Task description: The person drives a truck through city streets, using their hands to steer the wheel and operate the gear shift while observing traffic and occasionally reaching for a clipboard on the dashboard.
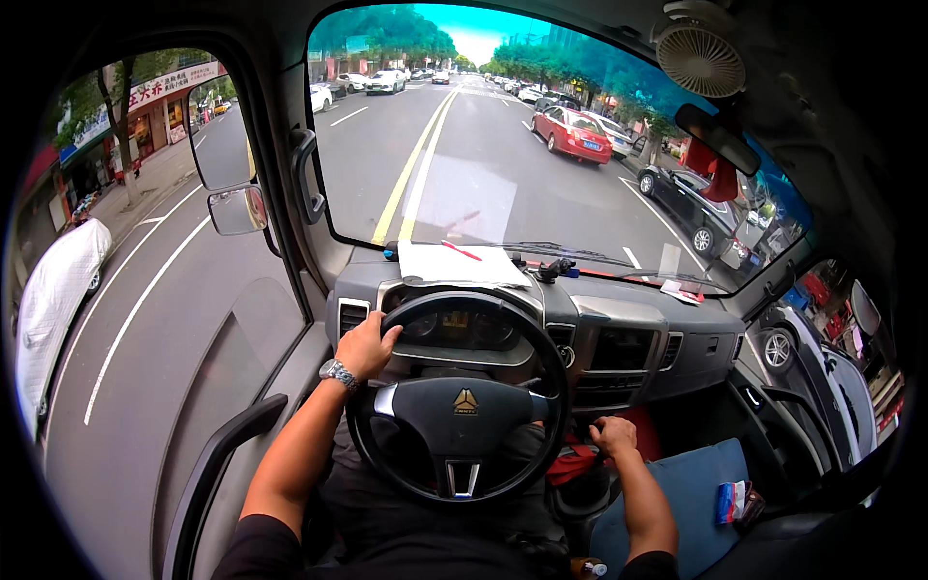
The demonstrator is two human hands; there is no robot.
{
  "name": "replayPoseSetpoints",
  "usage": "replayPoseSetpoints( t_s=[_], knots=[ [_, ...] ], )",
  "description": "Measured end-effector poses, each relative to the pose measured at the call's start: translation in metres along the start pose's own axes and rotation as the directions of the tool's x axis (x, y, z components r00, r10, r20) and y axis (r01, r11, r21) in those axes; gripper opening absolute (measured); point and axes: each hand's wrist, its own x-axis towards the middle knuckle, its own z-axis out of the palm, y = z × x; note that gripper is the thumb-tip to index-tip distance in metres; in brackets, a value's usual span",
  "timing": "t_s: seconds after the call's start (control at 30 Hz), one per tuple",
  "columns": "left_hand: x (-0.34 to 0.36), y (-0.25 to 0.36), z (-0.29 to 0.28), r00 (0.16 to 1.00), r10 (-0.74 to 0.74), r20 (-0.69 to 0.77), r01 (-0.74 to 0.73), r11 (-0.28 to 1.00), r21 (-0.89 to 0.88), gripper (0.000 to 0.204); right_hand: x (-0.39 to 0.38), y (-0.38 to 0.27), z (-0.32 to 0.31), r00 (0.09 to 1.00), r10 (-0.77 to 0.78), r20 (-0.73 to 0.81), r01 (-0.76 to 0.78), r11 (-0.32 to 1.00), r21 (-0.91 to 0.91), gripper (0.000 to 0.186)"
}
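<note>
Behind the black steering wheel (556, 387), my left hand (365, 350) grips the rim at its upper left, thumb pointing up along it. A metal wristwatch (338, 373) is on that wrist. Low on the right, beside the seat, my right hand (615, 435) is closed over the top of the gear lever; the knob is hidden inside the fist. The lever's dark base (583, 491) shows below, with red cloth (570, 466) around it. The instrument panel (459, 327) is partly seen through the wheel.
White papers (454, 265) with a red pen (462, 250) lie on the dashboard. A blue seat (677, 498) holds a small red, white and blue pack (731, 503). Through the windscreen, a red car (572, 133) is ahead right, near a parked black car (688, 205).
</note>
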Motion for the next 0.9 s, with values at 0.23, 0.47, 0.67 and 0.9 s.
replayPoseSetpoints(
  t_s=[0.23,0.47,0.67,0.9],
  knots=[
    [0.024,0.017,-0.006,0.994,0.048,0.103,-0.055,0.996,0.072,0.052,0.001,-0.001,-0.001,0.999,0.043,0.022,-0.042,0.999,-0.024,0.037],
    [0.037,0.027,-0.007,0.986,0.086,0.142,-0.107,0.984,0.141,0.053,0.004,0.002,0.002,0.999,0.024,-0.025,-0.026,0.999,-0.048,0.037],
    [0.051,0.034,0.000,0.978,0.157,0.139,-0.181,0.966,0.184,0.052,0.000,-0.004,-0.002,0.999,0.043,-0.003,-0.043,0.999,-0.026,0.037],
    [0.057,0.039,0.001,0.969,0.185,0.166,-0.222,0.945,0.242,0.052,0.000,-0.008,-0.010,0.999,0.040,0.029,-0.038,0.997,-0.066,0.039]
  ],
)
